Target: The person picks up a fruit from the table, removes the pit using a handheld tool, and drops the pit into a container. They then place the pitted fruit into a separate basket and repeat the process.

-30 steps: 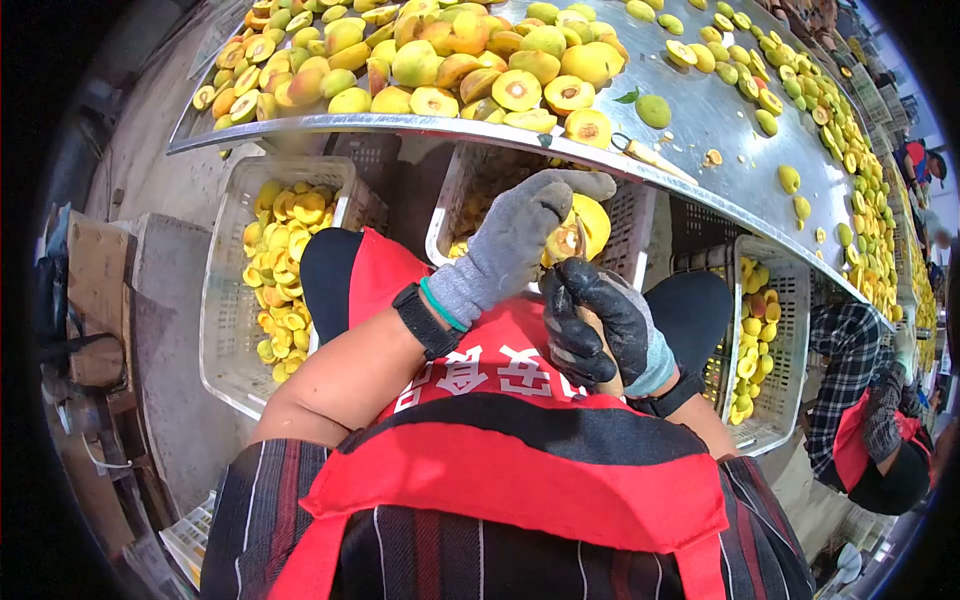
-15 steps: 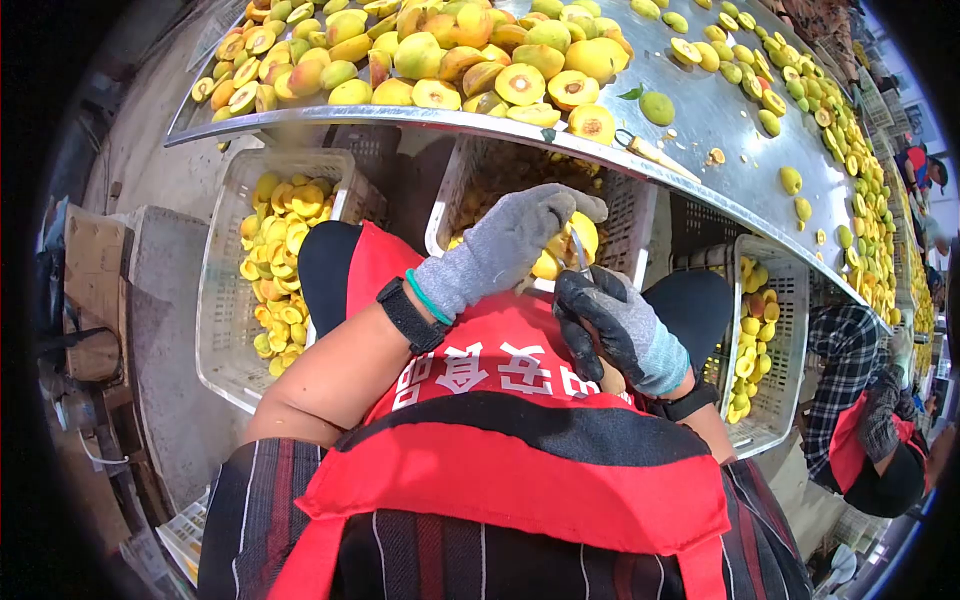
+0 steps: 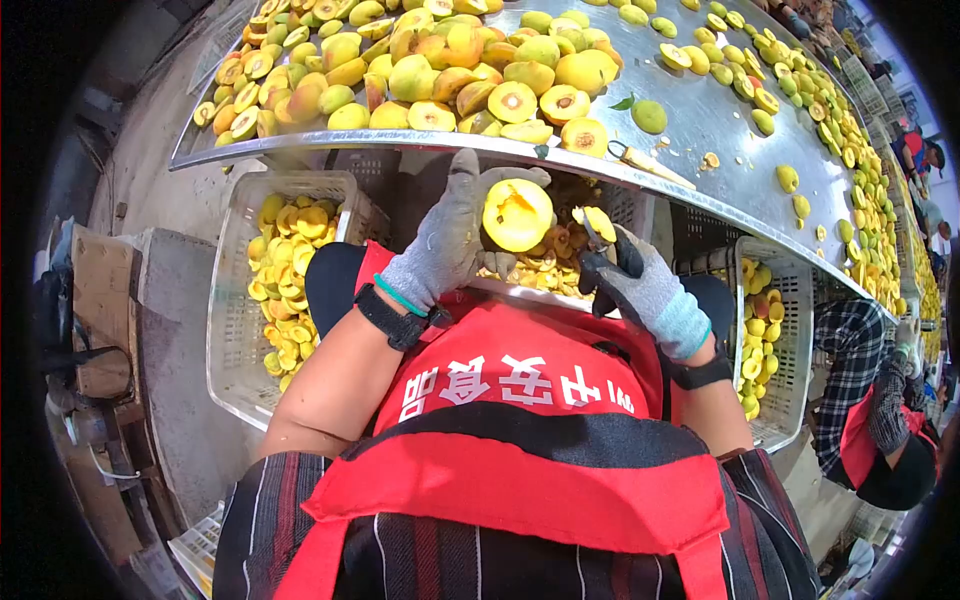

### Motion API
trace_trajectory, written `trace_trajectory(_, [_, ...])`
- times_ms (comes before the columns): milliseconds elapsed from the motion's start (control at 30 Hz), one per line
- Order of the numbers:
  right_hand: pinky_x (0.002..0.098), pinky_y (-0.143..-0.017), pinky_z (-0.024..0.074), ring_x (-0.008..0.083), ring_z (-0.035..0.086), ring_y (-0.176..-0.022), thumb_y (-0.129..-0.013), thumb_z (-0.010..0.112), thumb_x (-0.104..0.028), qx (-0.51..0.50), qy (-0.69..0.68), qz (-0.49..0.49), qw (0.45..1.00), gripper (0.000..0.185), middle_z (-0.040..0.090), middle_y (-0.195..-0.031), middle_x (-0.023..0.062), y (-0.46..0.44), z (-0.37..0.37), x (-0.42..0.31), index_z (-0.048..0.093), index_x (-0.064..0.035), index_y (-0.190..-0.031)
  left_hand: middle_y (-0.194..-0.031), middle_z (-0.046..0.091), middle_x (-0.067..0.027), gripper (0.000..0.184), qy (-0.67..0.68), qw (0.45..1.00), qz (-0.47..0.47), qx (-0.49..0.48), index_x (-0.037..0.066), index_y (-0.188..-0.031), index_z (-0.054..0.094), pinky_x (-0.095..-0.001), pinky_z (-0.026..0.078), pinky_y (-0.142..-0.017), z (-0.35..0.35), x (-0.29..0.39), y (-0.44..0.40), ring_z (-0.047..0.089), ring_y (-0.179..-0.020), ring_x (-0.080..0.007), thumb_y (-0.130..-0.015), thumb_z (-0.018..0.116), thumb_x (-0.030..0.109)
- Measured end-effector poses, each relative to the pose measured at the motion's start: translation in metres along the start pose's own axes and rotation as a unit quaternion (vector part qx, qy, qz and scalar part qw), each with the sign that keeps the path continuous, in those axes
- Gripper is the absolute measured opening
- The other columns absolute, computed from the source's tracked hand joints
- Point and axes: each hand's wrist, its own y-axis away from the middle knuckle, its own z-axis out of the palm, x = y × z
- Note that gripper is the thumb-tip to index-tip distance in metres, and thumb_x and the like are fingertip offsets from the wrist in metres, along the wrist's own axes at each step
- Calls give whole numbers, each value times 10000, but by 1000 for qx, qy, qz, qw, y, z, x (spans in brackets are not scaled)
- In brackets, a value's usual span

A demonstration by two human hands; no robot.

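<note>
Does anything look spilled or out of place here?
Small scraps litter the metal table near a loop-ended tool, and a loose leaf lies beside a green fruit; both look stray there. Nothing else stands out.

Below the left hand [image 3: 455,225] and right hand [image 3: 640,285], between the wrists, the red apron [image 3: 590,340] carries a row of large white Chinese characters [image 3: 525,375], upside down from this view. Read from the right hand's side toward the left's, the row ends in "安食品"; the creased characters nearer the right hand are hard to make out, the one beside "安" perhaps "中".
</note>
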Motion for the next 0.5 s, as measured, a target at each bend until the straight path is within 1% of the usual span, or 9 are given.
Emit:
trace_trajectory(133, [222, -428, 395, 93, 491, -492, -879, 535, -302, 20, 34, -14, 999, 300, 557, -666, 40, -16, -1, 8, 502, -52, -1041, -931, 632, -121, 711, -247, 961, 112, 48, -5, -1205, 465, -251, 533, -540, -20, 20, 21, 631, -721, -140, -883, 262, 595])
trace_trajectory(167, [210, -412, 372, 81, 466, -472, -893, 514, -337, 16, -2, 16, 1000, 348, 540, -661, 24, -16, -1, 8, 499, -58, -1100, -949, 512, -26, 302, -117, 990, 80, 19, 81, -1176, 506, -183, 496, -503, -36, 31, 27, 562, -793, -82, -899, 446, 187])
trace_trajectory(200, [210, -402, 359, 84, 460, -462, -901, 471, -413, 14, -7, 4, 1000, 370, 515, -621, 19, -17, -2, 10, 535, -54, -968, -946, 555, -26, 309, -269, 944, 159, 104, 79, -1161, 514, -211, 509, -612, -46, 34, 33, 560, -771, -93, -933, 403, 255])
trace_trajectory(233, [210, -402, 359, 84, 460, -462, -901, 471, -413, 23, -15, 3, 1000, 370, 515, -621, 19, -17, -3, 9, 535, -54, -968, -971, 568, -38, 338, -263, 957, 80, 92, 77, -1146, 517, -235, 503, -688, -36, 64, 61, 561, -758, -104, -946, 380, 313])
trace_trajectory(267, [218, -398, 363, 86, 453, -449, -908, 462, -401, 28, -14, 20, 999, 363, 510, -606, 24, -18, -3, 7, 538, -47, -922, -1003, 557, -57, 358, -241, 935, 156, 207, 70, -1157, 509, -257, 508, -645, -67, 59, 67, 567, -776, -111, -940, 393, 331])
trace_trajectory(300, [227, -395, 367, 88, 447, -436, -914, 454, -390, 30, -13, 37, 999, 363, 505, -592, 29, -18, -4, 6, 541, -40, -876, -1035, 558, -69, 362, -350, 894, 180, 215, 78, -1189, 491, -259, 505, -665, -98, 78, 85, 579, -814, -135, -927, 428, 321])
trace_trajectory(333, [245, -374, 367, 96, 440, -413, -926, 435, -371, 30, 119, -86, 989, 371, 490, -556, 42, -21, -5, 14, 538, -25, -838, -1039, 567, -68, 366, -549, 770, 108, 306, 78, -1189, 501, -267, 492, -720, -81, 100, 104, 581, -868, -158, -910, 465, 312])
trace_trajectory(400, [252, -364, 366, 100, 442, -405, -930, 432, -357, 63, 75, -54, 994, 364, 486, -547, 42, -25, 0, 21, 535, -21, -834, -1175, 532, -134, 382, -755, 594, 24, 277, 54, -1258, 449, -283, 472, -787, -115, 133, 125, 530, -1024, -172, -897, 464, 180])
trace_trajectory(500, [251, -344, 355, 107, 448, -397, -922, 421, -409, 52, -37, 54, 997, 418, 478, -531, 33, -33, 0, 18, 539, -19, -831, -1190, 521, -148, 393, -799, 502, 153, 293, 32, -1254, 446, -292, 426, -869, -101, 149, 119, 506, -1063, -186, -878, 490, 139])
